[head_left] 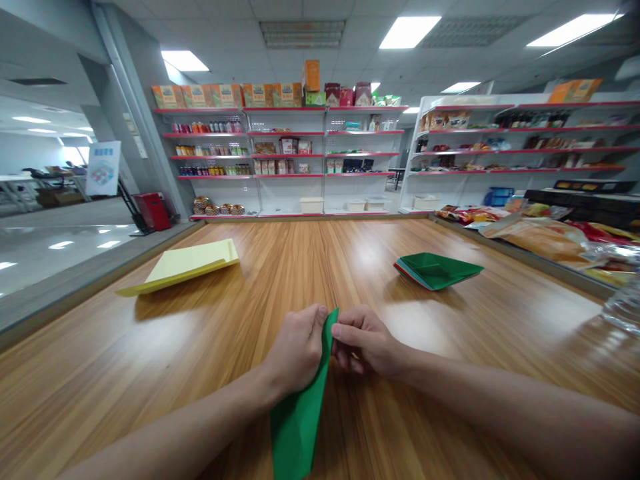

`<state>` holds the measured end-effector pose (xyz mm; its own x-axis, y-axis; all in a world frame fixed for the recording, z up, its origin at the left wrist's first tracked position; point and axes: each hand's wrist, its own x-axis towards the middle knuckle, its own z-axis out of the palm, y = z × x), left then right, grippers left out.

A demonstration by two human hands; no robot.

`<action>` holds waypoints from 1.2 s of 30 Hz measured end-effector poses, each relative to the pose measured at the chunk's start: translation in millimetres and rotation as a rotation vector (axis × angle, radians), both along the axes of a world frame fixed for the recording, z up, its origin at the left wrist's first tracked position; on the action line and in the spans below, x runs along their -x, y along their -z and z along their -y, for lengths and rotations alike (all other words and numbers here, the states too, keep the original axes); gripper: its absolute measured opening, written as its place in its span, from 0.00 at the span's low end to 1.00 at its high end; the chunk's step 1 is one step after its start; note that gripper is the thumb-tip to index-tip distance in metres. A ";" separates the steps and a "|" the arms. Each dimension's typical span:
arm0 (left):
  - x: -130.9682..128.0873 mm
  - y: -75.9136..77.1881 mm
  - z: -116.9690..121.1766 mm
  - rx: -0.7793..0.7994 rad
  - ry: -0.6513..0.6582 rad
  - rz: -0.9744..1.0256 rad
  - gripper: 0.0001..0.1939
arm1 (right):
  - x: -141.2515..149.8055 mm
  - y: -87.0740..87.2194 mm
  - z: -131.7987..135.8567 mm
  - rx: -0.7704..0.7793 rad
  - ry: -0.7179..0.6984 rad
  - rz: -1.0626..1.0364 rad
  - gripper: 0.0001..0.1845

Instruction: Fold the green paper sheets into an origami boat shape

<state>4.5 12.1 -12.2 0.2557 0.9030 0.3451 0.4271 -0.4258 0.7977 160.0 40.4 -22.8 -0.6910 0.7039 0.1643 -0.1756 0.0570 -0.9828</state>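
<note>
A folded strip of green paper (303, 420) stands tilted between my hands, its narrow upper end pointing away from me and its wider end at the bottom of the view. My left hand (300, 343) is closed on the paper's upper part from the left, the thumb near the tip. From the right, my right hand (367, 340) pinches the edge just below that tip, its other fingers curled underneath. Farther off to the right sits a nested stack of folded paper trays (437, 270), green on top with red and blue edges below. On the left lies a stack of yellow paper sheets (193, 263).
The wooden table (320, 257) has a raised edge. Snack packages (543, 240) lie beyond its right edge, and a clear plastic item (625, 307) stands at the far right. Stocked shelves (287, 143) line the back. A sign (103, 168) stands at left.
</note>
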 end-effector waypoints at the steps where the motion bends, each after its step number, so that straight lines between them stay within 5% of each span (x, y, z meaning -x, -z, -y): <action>1: 0.0 -0.2 0.2 -0.004 -0.002 -0.001 0.25 | 0.1 0.1 0.1 -0.008 -0.001 0.007 0.21; 36: -2.7 -5.5 2.1 -0.038 -0.163 0.049 0.21 | 3.5 -5.6 15.7 -0.112 -0.121 0.149 0.24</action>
